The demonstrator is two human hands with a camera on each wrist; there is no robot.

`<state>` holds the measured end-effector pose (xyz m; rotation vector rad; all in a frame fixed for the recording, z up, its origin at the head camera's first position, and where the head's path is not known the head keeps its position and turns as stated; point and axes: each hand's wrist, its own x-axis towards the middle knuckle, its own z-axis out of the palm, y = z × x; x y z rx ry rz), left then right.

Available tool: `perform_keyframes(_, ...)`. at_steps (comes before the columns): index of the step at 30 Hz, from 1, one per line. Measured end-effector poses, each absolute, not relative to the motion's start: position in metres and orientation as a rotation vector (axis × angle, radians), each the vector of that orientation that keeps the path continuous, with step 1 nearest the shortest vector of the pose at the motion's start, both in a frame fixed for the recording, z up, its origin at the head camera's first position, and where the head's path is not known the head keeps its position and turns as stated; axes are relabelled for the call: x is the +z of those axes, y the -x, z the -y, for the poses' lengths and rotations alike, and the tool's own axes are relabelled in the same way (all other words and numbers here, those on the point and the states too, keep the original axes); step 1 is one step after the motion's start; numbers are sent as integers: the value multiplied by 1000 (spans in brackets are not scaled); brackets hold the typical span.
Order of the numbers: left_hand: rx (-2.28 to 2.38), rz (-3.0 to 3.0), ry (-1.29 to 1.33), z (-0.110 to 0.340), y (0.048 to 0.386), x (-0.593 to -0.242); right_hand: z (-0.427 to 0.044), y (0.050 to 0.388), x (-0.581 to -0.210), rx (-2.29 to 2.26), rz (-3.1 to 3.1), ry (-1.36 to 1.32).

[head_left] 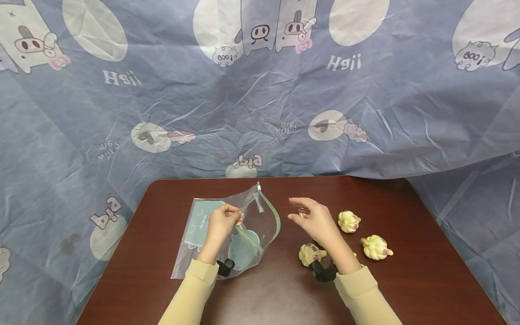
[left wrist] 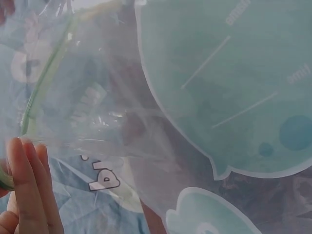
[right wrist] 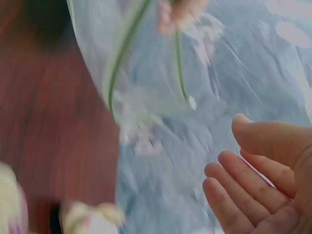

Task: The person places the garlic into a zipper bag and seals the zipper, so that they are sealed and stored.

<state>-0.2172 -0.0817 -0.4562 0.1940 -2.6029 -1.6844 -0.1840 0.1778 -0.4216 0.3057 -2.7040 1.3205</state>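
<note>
A clear zip bag (head_left: 266, 225) with a green closure strip and pale teal cartoon prints stands with its mouth spread apart. My left hand (head_left: 224, 221) pinches the near side of its rim; in the left wrist view the fingers (left wrist: 31, 185) are at the green strip (left wrist: 46, 73). My right hand (head_left: 318, 221) hovers to the right of the bag's mouth, fingers and thumb apart. In the right wrist view, nothing lies in that hand (right wrist: 263, 180). Pale yellow, purple-marked artichoke-like bulbs lie around my right forearm: one (head_left: 310, 254) left of it, others (head_left: 348, 221) (head_left: 376, 248) right.
The dark red-brown table (head_left: 260, 302) carries everything. A blue cartoon-printed cloth (head_left: 243, 113) hangs behind its far edge. Black wrist cameras (head_left: 225, 267) (head_left: 322, 272) sit at both wrists. Part of another bulb shows behind the right forearm.
</note>
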Motion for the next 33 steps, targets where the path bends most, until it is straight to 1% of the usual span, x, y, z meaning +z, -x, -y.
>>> perform_keyframes(8,-1700,2596,-206,85,218,-454,-261,157,-419,1220,2677,-36)
perform_keyframes(16,-1754,2584,-213,84,218,-456,-329,135,-442,1208,2704,291)
perform_keyframes(19,-1764,2583,-222,83,218,-457,-343,130,-454,1248,2737,339)
perform_keyframes(26,-1734,2607,-236,85,218,-458,-362,123,-489,1324,2792,321)
perform_keyframes(33,-1766,2593,-241,86,219,-459,-371,120,-507,1309,2958,372)
